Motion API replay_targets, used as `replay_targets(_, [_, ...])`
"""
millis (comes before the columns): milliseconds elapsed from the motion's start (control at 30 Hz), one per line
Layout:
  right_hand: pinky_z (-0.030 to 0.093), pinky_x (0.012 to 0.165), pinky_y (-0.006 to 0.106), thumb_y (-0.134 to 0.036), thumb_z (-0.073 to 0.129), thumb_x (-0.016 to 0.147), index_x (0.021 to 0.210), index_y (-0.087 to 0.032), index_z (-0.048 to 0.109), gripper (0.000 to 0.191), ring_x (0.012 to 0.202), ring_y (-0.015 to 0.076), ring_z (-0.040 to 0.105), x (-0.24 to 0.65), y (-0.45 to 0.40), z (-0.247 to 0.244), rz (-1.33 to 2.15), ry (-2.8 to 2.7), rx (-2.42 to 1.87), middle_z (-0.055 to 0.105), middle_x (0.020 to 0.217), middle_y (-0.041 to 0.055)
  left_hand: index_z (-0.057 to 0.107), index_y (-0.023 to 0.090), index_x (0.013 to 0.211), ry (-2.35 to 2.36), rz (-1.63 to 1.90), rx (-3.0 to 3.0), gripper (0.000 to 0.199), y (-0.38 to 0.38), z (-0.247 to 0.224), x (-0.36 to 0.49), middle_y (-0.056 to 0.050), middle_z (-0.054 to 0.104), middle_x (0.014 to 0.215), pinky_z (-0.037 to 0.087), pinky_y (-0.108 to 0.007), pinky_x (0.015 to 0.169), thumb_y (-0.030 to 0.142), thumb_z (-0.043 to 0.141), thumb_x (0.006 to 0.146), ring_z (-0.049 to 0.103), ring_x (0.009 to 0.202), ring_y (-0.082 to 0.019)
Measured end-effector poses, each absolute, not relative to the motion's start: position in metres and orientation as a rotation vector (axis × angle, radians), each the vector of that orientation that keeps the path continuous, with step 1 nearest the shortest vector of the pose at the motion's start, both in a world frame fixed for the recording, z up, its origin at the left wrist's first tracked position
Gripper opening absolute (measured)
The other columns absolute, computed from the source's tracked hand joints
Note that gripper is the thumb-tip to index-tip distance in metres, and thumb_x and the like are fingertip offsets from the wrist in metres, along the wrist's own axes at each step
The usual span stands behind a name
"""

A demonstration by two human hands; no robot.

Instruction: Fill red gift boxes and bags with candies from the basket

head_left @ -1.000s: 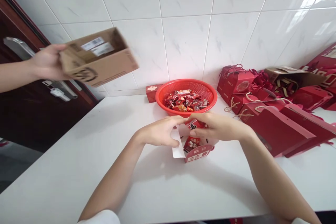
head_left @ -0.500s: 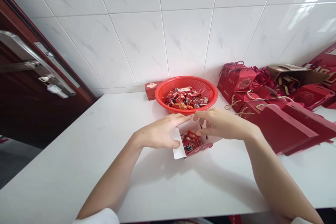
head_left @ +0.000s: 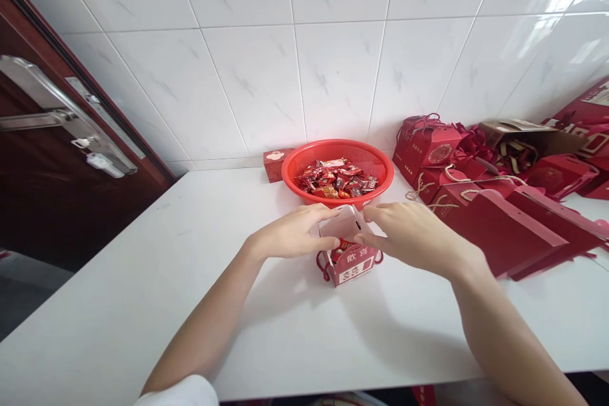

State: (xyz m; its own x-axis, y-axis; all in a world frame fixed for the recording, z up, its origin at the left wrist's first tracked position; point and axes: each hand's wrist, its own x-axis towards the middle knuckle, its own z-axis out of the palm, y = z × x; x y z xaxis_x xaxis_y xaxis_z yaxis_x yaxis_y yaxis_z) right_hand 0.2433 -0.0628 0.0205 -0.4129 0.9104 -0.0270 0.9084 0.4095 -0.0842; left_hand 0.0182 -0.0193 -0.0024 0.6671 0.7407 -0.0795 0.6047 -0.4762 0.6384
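A small red box with white lettering and dark red cords at its sides stands on the white table. Its top is partly open, and red wrapped candies show inside. My left hand holds the box's left flap between thumb and fingers. On the other side, my right hand has its thumb and fingers on the right flap. Just behind the box is a red plastic basket with a pile of wrapped candies in it.
A small red box sits left of the basket by the tiled wall. Red gift bags, red boxes and an open brown carton crowd the right side. A door handle is at far left.
The box's side flaps have been folded up and inward, and its lettered front now faces me. Both hands have shifted slightly with the flaps, the right one turning over more.
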Motion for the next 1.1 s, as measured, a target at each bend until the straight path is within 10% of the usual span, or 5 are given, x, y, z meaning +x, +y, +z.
replay_targets(733, [0.032,0.052,0.027,-0.037,0.076,0.081,0.090,-0.025,0.071,0.016,0.064,0.0190,0.062,0.239,-0.055,0.017,0.627,-2.839,-1.331,0.066,0.071,0.0002,0.052,0.019,0.102,1.466,0.343,2.532,0.025,-0.034,-0.039,0.063,-0.011,0.066,0.102,0.048,-0.038,0.076,0.043,0.048,0.100,0.063,0.096,-0.029])
replay_targets(900, [0.027,0.049,0.029,-0.031,0.065,0.089,0.062,-0.020,0.050,0.033,0.052,0.0152,0.053,0.241,-0.049,0.016,0.450,-2.830,-1.521,0.059,0.061,0.0004,0.053,0.020,0.085,1.325,0.305,2.445,0.036,-0.028,-0.034,0.053,-0.006,0.063,0.092,0.043,-0.033,0.068,0.054,0.050,0.097,0.062,0.087,-0.025])
replay_targets(1100, [0.031,0.052,0.029,-0.046,0.061,0.090,0.070,-0.021,0.052,0.033,0.063,0.0194,0.059,0.238,-0.038,0.009,0.428,-2.801,-1.721,0.063,0.068,0.0027,0.058,0.020,0.080,1.092,0.231,2.275,0.049,-0.026,-0.017,0.039,-0.004,0.064,0.087,0.040,-0.031,0.067,0.060,0.039,0.099,0.061,0.082,-0.022])
